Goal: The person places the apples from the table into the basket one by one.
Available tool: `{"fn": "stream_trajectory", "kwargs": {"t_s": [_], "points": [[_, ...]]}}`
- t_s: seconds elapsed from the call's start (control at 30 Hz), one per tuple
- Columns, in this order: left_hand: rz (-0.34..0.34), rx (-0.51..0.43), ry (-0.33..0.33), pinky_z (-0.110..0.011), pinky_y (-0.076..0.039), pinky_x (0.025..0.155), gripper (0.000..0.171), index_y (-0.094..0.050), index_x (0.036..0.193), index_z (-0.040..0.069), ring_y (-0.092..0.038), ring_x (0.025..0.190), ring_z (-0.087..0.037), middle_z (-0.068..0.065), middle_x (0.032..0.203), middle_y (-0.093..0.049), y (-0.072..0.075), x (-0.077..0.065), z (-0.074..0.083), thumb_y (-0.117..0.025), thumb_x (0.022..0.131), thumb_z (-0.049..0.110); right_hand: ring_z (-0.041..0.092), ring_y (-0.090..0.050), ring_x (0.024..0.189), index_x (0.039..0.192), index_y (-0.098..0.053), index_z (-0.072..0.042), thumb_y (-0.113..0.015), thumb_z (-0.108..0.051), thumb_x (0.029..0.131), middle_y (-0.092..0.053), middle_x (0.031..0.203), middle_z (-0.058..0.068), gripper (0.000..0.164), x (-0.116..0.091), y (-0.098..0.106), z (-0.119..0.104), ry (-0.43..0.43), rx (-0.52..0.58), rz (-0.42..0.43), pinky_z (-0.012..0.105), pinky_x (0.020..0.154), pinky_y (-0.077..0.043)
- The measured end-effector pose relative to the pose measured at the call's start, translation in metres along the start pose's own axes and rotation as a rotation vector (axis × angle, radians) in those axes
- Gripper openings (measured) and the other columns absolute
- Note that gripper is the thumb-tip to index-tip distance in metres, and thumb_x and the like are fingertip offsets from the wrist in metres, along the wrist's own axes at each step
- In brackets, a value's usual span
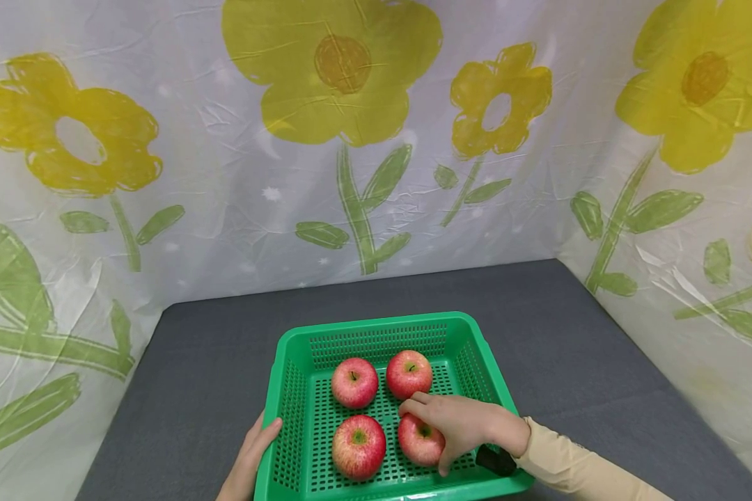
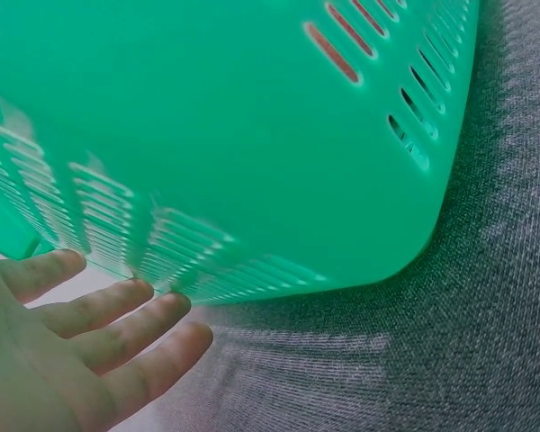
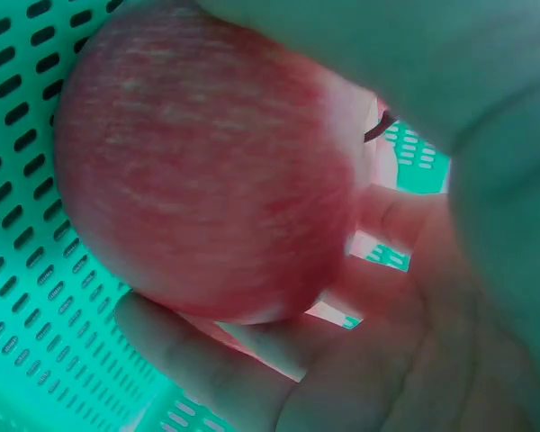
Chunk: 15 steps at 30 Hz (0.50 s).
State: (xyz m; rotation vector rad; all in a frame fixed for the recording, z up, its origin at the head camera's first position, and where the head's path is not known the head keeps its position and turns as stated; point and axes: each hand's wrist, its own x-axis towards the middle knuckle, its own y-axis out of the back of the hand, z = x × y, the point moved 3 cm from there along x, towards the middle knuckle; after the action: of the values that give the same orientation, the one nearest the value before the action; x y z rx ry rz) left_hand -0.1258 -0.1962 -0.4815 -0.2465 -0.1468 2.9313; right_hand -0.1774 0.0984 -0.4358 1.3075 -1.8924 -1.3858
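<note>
Four fingers and the thumb of my right hand [image 1: 454, 421] curl round the near-right red apple [image 1: 421, 445]. Close up in the right wrist view, the apple [image 3: 207, 171] fills the space between thumb and fingers, just over the basket's slotted floor. My left hand [image 1: 248, 456] is at the left side of the green plastic basket [image 1: 370, 323], its thumb by the rim. The left wrist view shows the left fingers [image 2: 153, 337] fairly straight along the basket's outer wall [image 2: 252, 180].
Other red apples lie in the basket: one at back left [image 1: 354, 383], one at back right [image 1: 409, 374], one at front left [image 1: 359, 449]. The basket stands on a dark grey cloth-covered table [image 1: 213, 362]. A flower-printed curtain [image 1: 225, 209] hangs behind and at both sides.
</note>
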Motion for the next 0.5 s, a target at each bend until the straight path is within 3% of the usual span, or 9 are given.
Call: {"fn": "stream_trajectory", "kwargs": {"t_s": [0.3,0.5], "points": [[0.011,0.044,-0.010,-0.053,-0.017,0.099,0.053,-0.004,0.143,0.020,-0.017,0.128,-0.025,-0.005,0.144,-0.011,0.0013,-0.0001,0.0005,-0.026,0.097,0.035,0.008,-0.047,0.097,0.122,-0.040,-0.014,-0.087,-0.030,0.048,-0.042,0.113,-0.005,0.089,-0.0011,0.0002,-0.0004,-0.010,-0.054,-0.009,0.020,0.078,-0.043],[0.028,0.059,0.003,-0.055,-0.015,0.099,0.054,-0.004,0.143,0.021,-0.014,0.128,-0.026,-0.004,0.144,-0.010,0.0023,0.0003,-0.0007,-0.028,0.097,0.037,0.007,-0.046,0.099,0.123,-0.039,-0.013,-0.084,-0.034,0.053,-0.043,0.114,-0.004,0.086,-0.0019,0.0009,-0.0012,0.002,-0.044,-0.003,0.021,0.081,-0.042]]}}
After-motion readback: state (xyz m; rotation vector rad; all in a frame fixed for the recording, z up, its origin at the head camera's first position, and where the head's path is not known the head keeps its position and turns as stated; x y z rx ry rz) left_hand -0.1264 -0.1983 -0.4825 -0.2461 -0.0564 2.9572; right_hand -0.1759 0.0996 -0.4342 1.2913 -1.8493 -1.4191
